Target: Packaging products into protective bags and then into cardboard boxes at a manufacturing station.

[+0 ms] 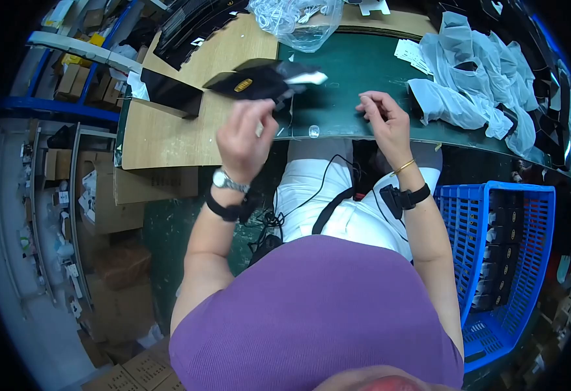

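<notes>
My left hand is at the near edge of a small black carton with a gold oval mark. Its fingers are curled and closed at the carton's lower edge; their tips are partly hidden. The carton is tilted and smeared by motion, its flaps spread, and a whitish piece shows at its right end. My right hand hangs over the front edge of the green table mat. Its fingers are loosely bent and apart, with nothing seen in them.
Another black carton stands at left on the wooden board. A clear bag of white cables lies at the back. Crumpled plastic bags and white cards lie at right. A blue crate holding black boxes stands on my right.
</notes>
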The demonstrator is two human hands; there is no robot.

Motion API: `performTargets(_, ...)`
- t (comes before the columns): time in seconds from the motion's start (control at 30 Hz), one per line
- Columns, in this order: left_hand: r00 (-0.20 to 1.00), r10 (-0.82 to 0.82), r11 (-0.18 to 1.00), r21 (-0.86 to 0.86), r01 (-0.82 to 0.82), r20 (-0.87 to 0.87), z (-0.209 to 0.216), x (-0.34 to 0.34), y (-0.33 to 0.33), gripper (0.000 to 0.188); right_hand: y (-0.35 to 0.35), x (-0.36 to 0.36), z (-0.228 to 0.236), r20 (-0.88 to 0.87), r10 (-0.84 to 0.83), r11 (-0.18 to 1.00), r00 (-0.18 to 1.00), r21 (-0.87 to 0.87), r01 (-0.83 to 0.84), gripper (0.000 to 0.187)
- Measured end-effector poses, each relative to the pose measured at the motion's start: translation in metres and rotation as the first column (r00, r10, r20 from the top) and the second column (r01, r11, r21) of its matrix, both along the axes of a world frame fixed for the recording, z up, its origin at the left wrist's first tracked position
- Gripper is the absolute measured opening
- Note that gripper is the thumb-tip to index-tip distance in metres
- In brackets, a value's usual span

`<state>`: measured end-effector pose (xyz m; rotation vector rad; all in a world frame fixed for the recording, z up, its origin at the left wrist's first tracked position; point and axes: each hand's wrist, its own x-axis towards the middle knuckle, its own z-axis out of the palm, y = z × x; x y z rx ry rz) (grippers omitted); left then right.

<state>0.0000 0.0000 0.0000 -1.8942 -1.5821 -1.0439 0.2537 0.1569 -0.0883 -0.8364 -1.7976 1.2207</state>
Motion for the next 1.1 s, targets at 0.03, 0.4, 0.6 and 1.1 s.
performTargets(0.03,0.998,-0.063,0.998,0.018,0.063,-0.006,-0.005,0.013,-0.007,0.038,-0.001,0.004,0.010,-0.094,0.045,0.989,0.995,-0.138,-0.058,0.041)
performTargets(0.4,0.896,-0.432,0.876,-0.191,0.443,0.100,-0.028,0.062,-0.039,0.033,-0.063,0.024,0.030,-0.228,-0.072,0.817,0.971,-0.572,-0.074,0.053)
performTargets(0.6,0.665,-0.114,0.902,-0.204,0.381,0.738,-0.044,0.074,-0.021,0.064,-0.075,0.041,0.036,-0.343,-0.162,0.916,0.925,-0.402,0.012,0.058)
performTargets(1.1,0.578,-0.148,0.800,-0.246,0.546,0.802,-0.017,0.094,0.004,0.159,-0.115,0.045,0.042,0.013,0.193,0.914,0.981,0.362,-0.185,0.051)
